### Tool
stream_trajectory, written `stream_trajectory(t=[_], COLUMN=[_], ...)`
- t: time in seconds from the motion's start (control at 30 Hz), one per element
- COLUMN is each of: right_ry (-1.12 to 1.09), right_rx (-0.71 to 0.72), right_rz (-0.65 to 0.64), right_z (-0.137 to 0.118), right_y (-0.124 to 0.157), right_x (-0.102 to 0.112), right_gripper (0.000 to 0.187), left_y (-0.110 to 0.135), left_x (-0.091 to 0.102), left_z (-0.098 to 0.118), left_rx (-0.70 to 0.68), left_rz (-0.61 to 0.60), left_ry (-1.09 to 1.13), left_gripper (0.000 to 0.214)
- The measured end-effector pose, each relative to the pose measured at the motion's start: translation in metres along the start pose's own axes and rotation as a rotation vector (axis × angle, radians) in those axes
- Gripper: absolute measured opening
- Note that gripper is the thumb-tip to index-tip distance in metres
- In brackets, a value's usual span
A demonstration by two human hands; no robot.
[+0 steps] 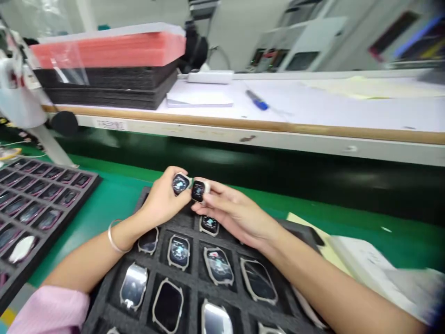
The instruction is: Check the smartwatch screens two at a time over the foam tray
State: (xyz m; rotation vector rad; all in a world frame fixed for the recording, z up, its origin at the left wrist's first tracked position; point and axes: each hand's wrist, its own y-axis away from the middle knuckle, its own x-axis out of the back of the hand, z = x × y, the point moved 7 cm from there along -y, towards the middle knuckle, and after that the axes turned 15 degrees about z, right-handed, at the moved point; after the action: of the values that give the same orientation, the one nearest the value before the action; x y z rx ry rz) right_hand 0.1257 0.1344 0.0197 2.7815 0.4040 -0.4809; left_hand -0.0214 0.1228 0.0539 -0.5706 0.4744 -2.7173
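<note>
My left hand (162,200) is closed on a smartwatch case (180,184) with a lit dial, gripping it between thumb and fingers. Beside it, my right hand (239,214) pinches a second smartwatch case (198,190), its dark screen partly lit. The two cases are held side by side, very close together; whether they touch I cannot tell. Below both hands lies a black foam tray (195,266) with several strapless watch cases in its pockets. Some, like the watch in the tray (179,252), show a lit dial, while others have dark or reflective screens. My right forearm covers part of the tray.
Another foam tray (83,197) of watch cases lies on the green mat at left. Above runs a white shelf (299,109) bearing stacked red and black foam sheets (111,51), paper and a blue-handled tool (257,100). A white box (361,255) stands at right.
</note>
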Motion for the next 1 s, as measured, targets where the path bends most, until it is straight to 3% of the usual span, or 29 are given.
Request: stream_trajectory(t=[0.23,0.43,0.6,0.87,1.0], right_ry=[-0.113,-0.098,-0.079,-0.050,-0.007], right_rx=[0.022,0.058,0.095,0.107,0.100], right_rz=[-0.115,-0.191,-0.222,-0.186,-0.135], right_z=[-0.004,-0.005,-0.007,-0.010,-0.010], right_y=[-0.002,0.002,0.004,0.007,0.009], right_x=[-0.004,-0.009,-0.010,-0.009,-0.007], right_gripper=[0.053,0.053,0.050,0.049,0.051], left_y=[0.002,0.003,0.002,0.002,0.004], left_x=[0.000,-0.003,-0.001,0.004,0.002], left_z=[0.003,-0.006,-0.006,-0.001,-0.004], left_rx=[-0.003,0.083,0.110,0.076,0.150], left_rz=[0.009,-0.003,0.046,0.103,0.125], left_ry=[-0.031,0.121,0.172,0.219,0.296], left_gripper=[0.029,0.039,0.035,0.031,0.027])
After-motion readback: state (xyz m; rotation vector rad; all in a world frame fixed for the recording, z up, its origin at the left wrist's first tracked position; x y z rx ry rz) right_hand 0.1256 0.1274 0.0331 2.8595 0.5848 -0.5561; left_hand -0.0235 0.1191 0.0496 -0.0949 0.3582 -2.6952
